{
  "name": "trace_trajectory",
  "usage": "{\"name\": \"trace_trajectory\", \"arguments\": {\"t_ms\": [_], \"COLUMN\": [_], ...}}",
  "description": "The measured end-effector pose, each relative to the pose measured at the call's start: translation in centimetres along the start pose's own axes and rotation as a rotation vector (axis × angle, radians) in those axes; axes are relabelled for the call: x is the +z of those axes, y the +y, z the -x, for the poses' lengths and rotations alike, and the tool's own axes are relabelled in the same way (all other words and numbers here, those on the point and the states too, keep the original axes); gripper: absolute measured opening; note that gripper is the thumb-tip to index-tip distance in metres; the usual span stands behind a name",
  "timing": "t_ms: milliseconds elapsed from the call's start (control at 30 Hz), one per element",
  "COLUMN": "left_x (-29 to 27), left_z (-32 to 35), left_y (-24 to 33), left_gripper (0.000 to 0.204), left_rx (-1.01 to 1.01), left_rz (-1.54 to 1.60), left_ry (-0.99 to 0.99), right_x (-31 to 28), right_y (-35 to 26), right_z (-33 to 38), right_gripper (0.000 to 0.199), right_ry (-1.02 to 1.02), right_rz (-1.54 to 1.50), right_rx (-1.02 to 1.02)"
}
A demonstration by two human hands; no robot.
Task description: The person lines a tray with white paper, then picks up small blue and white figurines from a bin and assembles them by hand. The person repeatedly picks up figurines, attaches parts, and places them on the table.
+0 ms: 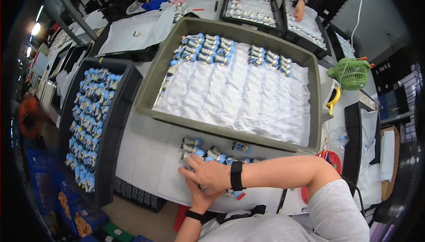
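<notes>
Head view: small blue-capped figurines point(208, 152) lie in a loose cluster – both hands, right hand point(208, 173) over left hand point(200, 196), rest flat, fingers spread.

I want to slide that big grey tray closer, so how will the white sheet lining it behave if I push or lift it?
The white sheet looks thin and creased, so it is probably floppy and would likely bunch rather than slide flat. The blue-capped figures stand only along its far edge in the grey tray; lifting the sheet could tip them.
</notes>
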State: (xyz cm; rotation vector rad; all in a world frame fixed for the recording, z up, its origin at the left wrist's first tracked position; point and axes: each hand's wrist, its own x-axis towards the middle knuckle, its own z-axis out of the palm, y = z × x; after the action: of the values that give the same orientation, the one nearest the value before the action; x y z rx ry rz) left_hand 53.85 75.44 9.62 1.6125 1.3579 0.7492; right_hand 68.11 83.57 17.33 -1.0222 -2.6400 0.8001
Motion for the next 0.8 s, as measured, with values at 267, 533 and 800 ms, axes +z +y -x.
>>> {"name": "trace_trajectory", "arguments": {"t_ms": [267,533,800], "left_x": [-0.1,-0.8,-0.5], "left_z": [-0.1,-0.2,-0.5], "left_y": [-0.8,-0.4,-0.3], "left_gripper": [0.119,0.122,0.121], "left_rx": [0.113,0.058,0.042], "left_rz": [-0.146,-0.172,-0.241], "left_ry": [-0.026,-0.110,-0.095], "right_x": [-12.5,-17.0,-16.8], "right_y": [15.4,33.5,35.5], "right_z": [3.0,15.3,15.9], "right_gripper": [0.036,0.091,0.094], "right_ry": [0.575,0.270,0.282], "right_rz": [0.136,0.420,0.436], "right_rx": [0.254,1.067,1.065]}}
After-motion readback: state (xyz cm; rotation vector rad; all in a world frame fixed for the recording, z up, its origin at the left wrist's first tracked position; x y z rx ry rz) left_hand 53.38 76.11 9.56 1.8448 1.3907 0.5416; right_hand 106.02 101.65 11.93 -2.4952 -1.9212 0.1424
